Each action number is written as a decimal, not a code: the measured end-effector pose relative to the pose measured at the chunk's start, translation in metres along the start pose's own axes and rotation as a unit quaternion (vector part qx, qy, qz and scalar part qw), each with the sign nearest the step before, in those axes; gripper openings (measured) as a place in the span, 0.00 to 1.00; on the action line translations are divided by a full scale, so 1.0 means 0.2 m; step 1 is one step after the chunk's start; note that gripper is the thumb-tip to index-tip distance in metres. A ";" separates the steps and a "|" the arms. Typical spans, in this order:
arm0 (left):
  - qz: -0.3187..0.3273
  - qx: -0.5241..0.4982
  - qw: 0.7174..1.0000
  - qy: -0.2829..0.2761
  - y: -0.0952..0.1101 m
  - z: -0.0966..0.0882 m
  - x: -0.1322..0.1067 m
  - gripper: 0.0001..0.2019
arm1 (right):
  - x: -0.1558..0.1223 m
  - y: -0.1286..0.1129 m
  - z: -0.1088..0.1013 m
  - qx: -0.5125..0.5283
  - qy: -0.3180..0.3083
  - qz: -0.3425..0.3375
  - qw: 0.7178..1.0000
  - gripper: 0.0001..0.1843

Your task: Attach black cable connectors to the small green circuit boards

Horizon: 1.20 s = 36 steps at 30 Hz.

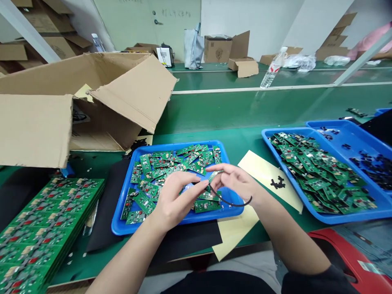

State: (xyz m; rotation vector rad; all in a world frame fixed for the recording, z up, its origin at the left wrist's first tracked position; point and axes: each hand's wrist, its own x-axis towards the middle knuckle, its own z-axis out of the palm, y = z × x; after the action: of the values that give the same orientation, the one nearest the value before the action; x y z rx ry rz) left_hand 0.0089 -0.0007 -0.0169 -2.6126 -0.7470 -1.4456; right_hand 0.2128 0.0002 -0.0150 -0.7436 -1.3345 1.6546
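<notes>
The left hand (176, 196) has its thumb and first finger close together by one end of a small green board (215, 176); the fingers hide the spot, so I can't tell what this grip has in it, if anything. The right hand (237, 181) has its grip closed on that board, over the right side of the middle blue tray (122, 228). One dark cord (230, 204) curves below the right hand. The step looks like fine work on one board, and the next move seems to call for soft, steady fingers. Now the counting. At the near left corner of the counter (239, 139) is one pile of big board sheets (45, 228). Behind it sits one big open box (131, 90). The middle tray, by the near edge, has too many loose boards (145, 202) to count. Next come two yellow sheets, one by the near edge (239, 232) and one farther back (257, 171) with one clump of black bits (277, 182). To the right are two more blue trays: one full of boards (337, 219), one with many black parts (346, 134).
</notes>
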 end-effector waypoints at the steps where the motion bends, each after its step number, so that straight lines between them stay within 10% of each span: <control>1: 0.001 0.002 1.000 0.003 0.00 0.00 0.00 0.21 | -0.01 0.00 0.02 0.005 -0.029 0.020 0.999 0.22; 28: -0.087 -0.040 0.995 0.001 0.04 0.01 0.02 0.10 | -0.02 0.00 0.09 0.081 -0.086 0.059 0.991 0.26; 36: -0.035 0.033 0.997 0.053 0.02 -0.01 0.04 0.10 | -0.05 -0.02 0.09 -0.073 0.026 0.011 0.997 0.15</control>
State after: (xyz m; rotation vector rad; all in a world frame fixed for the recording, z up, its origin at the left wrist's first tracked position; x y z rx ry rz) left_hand 0.0132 -0.0026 -0.0089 -2.4631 -0.8647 -1.5362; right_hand 0.2036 -0.0164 -0.0065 -0.8834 -1.4254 1.5571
